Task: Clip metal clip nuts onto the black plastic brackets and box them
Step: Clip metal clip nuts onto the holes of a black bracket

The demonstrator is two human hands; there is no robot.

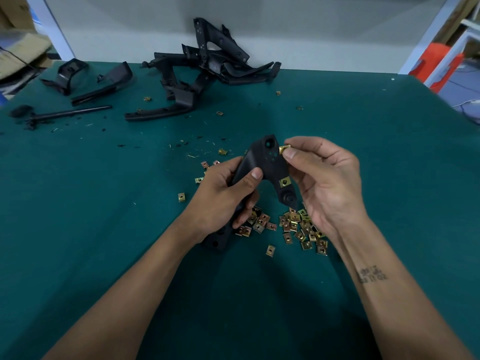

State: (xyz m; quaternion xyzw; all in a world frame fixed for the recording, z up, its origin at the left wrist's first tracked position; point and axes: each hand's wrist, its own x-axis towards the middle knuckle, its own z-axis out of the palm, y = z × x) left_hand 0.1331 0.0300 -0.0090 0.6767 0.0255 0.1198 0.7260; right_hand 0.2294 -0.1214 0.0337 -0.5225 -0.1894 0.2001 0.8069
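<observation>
Right grip: right hand pinches one clip nut between thumb and forefinger, at the upper edge of the bracket.
Left grip: left hand wrapped round the bracket's middle, thumb across its face; lifted clear of the bench.
Fitted part: one fitted nut already clipped on the bracket's lower right edge.
Handling, bracket: rigid moulded plastic, probably light; best held at the thick waist, clear of the holed edges.
Handling, nut: small, springy metal, likely slippery; best pinched by the flat sides, open end leading.
Supply: loose nuts heaped below both hands.
Stock: bracket pile at the far bench edge.
Box: not in view.
</observation>
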